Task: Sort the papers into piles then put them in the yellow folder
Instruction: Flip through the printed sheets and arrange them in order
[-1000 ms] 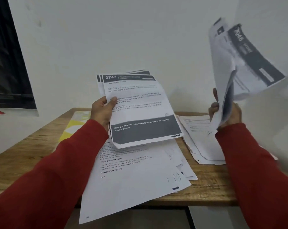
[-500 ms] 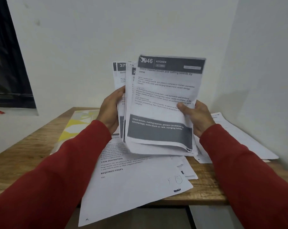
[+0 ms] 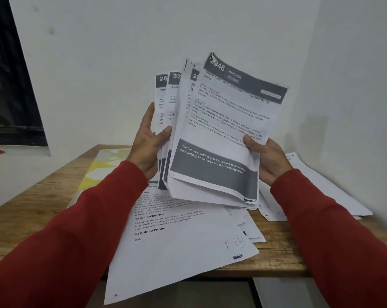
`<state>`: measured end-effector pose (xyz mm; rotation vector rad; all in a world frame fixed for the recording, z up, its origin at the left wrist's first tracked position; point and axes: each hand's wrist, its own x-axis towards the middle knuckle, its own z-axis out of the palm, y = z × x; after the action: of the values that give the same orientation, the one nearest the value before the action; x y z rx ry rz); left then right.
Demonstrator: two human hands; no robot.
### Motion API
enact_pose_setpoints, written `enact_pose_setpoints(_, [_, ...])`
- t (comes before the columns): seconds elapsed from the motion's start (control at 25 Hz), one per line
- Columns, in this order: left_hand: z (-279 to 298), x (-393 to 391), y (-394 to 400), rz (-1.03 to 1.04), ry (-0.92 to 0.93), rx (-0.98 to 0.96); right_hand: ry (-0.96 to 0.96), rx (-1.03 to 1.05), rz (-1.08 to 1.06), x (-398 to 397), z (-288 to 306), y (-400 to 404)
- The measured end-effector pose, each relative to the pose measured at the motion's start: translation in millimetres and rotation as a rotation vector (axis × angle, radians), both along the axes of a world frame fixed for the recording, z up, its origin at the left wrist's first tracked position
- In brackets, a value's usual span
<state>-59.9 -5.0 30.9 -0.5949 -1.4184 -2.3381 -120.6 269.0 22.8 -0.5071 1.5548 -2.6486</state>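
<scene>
Together, hands [image 3: 210,156] around fanned papers [image 3: 223,138]

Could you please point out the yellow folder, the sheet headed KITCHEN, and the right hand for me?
yellow folder [image 3: 97,170]: head view, on its yellow patterned cover left of the sleeve.
KITCHEN sheet [image 3: 221,134]: head view, middle of the front page.
right hand [image 3: 269,160]: head view, on the palm.

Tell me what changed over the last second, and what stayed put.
The right hand swung its raised sheets down and left onto the bundle in the left hand. Both hands now grip one fanned stack of papers, tilted slightly rightward. The loose sheets on the table and the yellow folder have not moved.
</scene>
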Motion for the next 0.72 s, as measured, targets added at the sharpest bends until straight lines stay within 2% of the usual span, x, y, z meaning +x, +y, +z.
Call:
enact_pose_setpoints(0.12, [0,3,4,0.054,-0.034,-0.077,-0.012,0.011,0.052,4,-3,-10])
enact_pose_setpoints(0.24, [0,4,8,0.189,-0.111,-0.078,0.023,0.05,0.011,4,-5,-14])
enact_pose_setpoints(0.52, [4,5,-3,0.302,-0.195,-0.073,0.065,0.045,-0.441,-3,2,9])
enact_pose_setpoints(0.6, [8,4,-11,0.261,-0.184,-0.026,0.042,-0.001,-0.544,-8,3,20])
enact_pose_setpoints(0.72, [15,8,-25,-0.008,-0.126,0.112,0.032,-0.033,-0.617,-12,4,32])
